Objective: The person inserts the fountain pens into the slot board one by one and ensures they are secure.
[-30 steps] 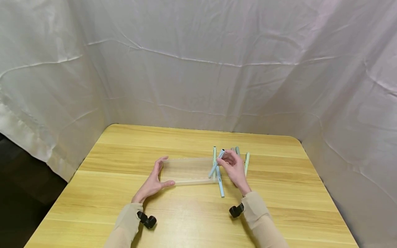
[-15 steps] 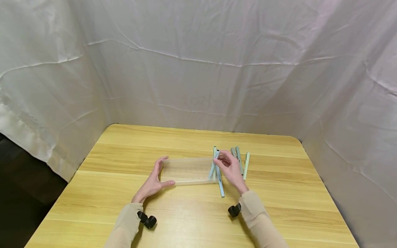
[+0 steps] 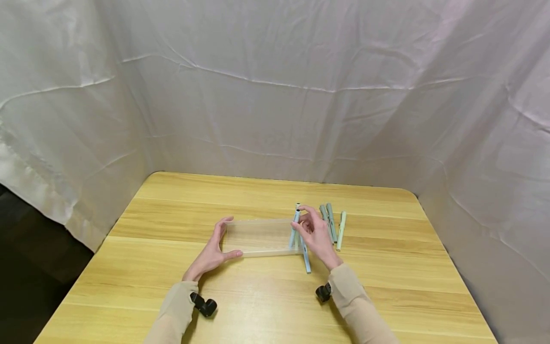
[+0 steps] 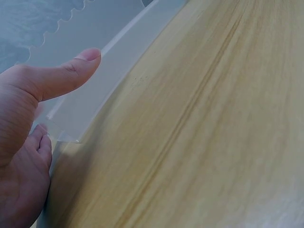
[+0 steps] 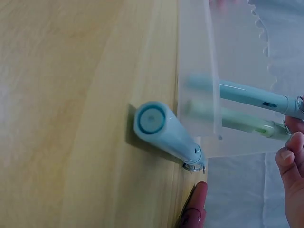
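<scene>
A translucent plastic box (image 3: 258,236) with a scalloped far edge lies on the table. My left hand (image 3: 209,254) grips its left end, the thumb (image 4: 71,78) against the near wall and the fingers at the far side. Over the box's right end, my right hand (image 3: 319,236) pinches a light blue pen (image 5: 251,96) near its upper end; its lower part shows through the box wall. Beside it a light green pen (image 5: 242,119) also reaches into the box. Another light blue pen (image 3: 306,260) rests on the table against the box's right end, partly hidden by my right hand.
Two grey-green pens (image 3: 331,222) and a light green pen (image 3: 341,231) lie on the wooden table (image 3: 266,296) right of my right hand. A reddish pen (image 5: 194,211) shows in the right wrist view. Pale curtains (image 3: 275,119) stand behind the table.
My right hand has moved left and turned the light blue pen from a slant to nearly in line with the light green pen. The left hand and the box stay put.
</scene>
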